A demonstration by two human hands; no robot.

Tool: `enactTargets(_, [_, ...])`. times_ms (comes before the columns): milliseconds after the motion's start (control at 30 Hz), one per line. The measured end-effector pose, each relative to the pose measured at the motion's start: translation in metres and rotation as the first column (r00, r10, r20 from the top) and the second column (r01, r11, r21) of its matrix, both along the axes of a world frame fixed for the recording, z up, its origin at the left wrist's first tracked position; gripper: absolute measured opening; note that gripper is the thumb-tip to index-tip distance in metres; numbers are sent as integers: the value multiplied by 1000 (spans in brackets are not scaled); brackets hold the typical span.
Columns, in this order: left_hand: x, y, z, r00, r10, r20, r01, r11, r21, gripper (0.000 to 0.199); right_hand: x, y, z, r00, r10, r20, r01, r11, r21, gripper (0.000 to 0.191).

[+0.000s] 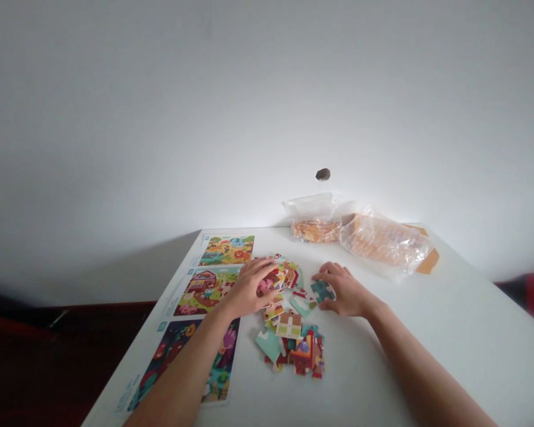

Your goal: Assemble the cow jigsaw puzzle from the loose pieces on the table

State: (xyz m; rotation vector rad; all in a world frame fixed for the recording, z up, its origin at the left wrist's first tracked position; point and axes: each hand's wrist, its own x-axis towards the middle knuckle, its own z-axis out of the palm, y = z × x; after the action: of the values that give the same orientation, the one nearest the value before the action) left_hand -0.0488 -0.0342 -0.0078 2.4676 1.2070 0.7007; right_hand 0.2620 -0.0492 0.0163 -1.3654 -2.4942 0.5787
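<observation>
A loose heap of colourful jigsaw pieces (pixel 289 325) lies on the white table, some overlapping. My left hand (pixel 254 287) is at the heap's upper left, its thumb and fingers around a pink puzzle piece (pixel 266 287). To the right of the heap, my right hand (pixel 342 289) has its thumb and fingers around a teal puzzle piece (pixel 323 290). Under and beside my left forearm lies a printed sheet (pixel 173 315) with three pictures: animals in a savanna, a farm with a red barn, and a dark blue scene.
Two clear plastic bags with orange-backed pieces, a smaller one (pixel 315 230) and a larger one (pixel 382 240), lie at the table's back near the white wall (pixel 249 118). Brown cardboard (pixel 428 262) shows beside the larger bag. The table's left edge drops to a dark floor.
</observation>
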Motion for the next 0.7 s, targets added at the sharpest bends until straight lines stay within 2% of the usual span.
enactTargets(67, [1, 1, 0, 1000, 7, 8, -7, 1000, 0, 59, 2, 1, -3, 1000, -29, 0, 29, 1000, -12, 48])
enactTargets(200, [2, 1, 2, 1000, 7, 19, -7, 1000, 7, 58, 2, 5, -13, 993, -114, -35, 114, 994, -4, 45])
enactTargets(367, [5, -1, 3, 999, -27, 38, 27, 1000, 8, 54, 0, 11, -21, 936, -223, -274, 247, 967, 59, 6])
enactTargets(433, [5, -1, 4, 998, -36, 52, 36, 999, 5, 53, -2, 10, -20, 940, -192, -283, 232, 966, 112, 12])
enactTargets(533, [4, 0, 8, 998, -41, 50, 40, 999, 11, 52, -10, 3, -15, 980, -99, -172, 126, 980, 153, 33])
enactTargets(633, [3, -1, 11, 998, -43, 44, 44, 999, -21, 42, -27, -6, -9, 992, -35, -125, 60, 978, 198, 49])
enactTargets(700, [6, -3, 10, 996, -67, 55, 71, 995, -72, 42, -42, -9, -7, 994, 1, -112, 24, 974, 227, 59])
